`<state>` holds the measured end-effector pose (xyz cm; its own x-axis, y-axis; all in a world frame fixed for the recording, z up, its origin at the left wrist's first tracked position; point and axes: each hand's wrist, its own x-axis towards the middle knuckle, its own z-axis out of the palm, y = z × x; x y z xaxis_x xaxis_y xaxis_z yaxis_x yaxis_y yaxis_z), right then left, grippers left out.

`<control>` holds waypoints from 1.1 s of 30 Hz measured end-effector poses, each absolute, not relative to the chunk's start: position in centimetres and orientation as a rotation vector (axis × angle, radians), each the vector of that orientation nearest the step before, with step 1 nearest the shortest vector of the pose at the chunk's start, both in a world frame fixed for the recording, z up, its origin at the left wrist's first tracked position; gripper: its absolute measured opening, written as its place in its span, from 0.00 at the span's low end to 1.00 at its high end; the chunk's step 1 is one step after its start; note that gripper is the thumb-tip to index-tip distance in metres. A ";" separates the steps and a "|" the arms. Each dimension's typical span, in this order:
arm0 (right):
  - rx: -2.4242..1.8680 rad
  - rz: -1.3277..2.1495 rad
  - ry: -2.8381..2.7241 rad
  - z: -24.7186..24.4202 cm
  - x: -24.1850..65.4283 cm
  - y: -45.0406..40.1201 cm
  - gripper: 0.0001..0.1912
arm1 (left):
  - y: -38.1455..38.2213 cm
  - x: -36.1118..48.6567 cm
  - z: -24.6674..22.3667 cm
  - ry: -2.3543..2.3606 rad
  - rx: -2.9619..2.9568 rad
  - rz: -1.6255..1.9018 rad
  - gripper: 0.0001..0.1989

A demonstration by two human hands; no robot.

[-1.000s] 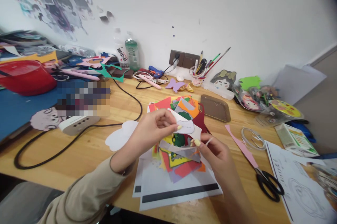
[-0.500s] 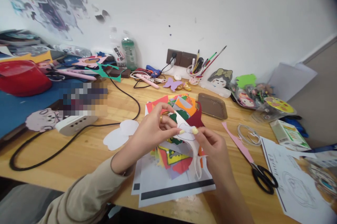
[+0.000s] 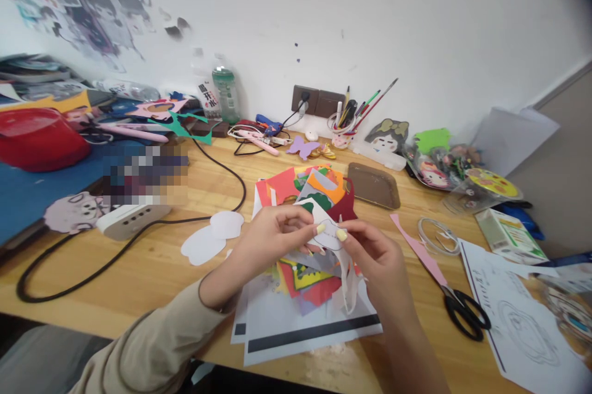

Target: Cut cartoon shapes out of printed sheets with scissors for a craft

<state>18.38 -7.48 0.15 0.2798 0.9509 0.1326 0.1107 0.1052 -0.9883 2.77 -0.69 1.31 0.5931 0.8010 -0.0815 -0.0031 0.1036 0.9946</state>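
Observation:
Both hands pinch one small white paper cutout [image 3: 329, 229] above a heap of coloured paper scraps [image 3: 314, 187]. My left hand [image 3: 272, 238] grips its left side between thumb and fingers. My right hand [image 3: 374, 258] holds its right side, and a thin white strip [image 3: 348, 286] hangs down from it. The heap lies on white printed sheets [image 3: 300, 326] on the wooden table [image 3: 152, 270].
Black scissors [image 3: 465, 314] and a pink paper strip [image 3: 414, 246] lie to the right, beside a coil of wire [image 3: 437, 235] and a printed drawing [image 3: 522, 320]. A white cloud-shaped cutout [image 3: 210, 237], a black cable [image 3: 115, 258] and a white device [image 3: 132, 216] lie left. A brown tray [image 3: 374, 185] and pen cup [image 3: 345, 126] stand behind.
Both hands have drawn closer together on the white cutout and lowered slightly. A thin white strip now hangs below my right hand.

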 end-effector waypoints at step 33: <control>-1.296 1.118 -1.079 -0.5 18.9 -7.5 0.07 | -0.9 2.6 1.1 0.811 1.428 0.785 0.09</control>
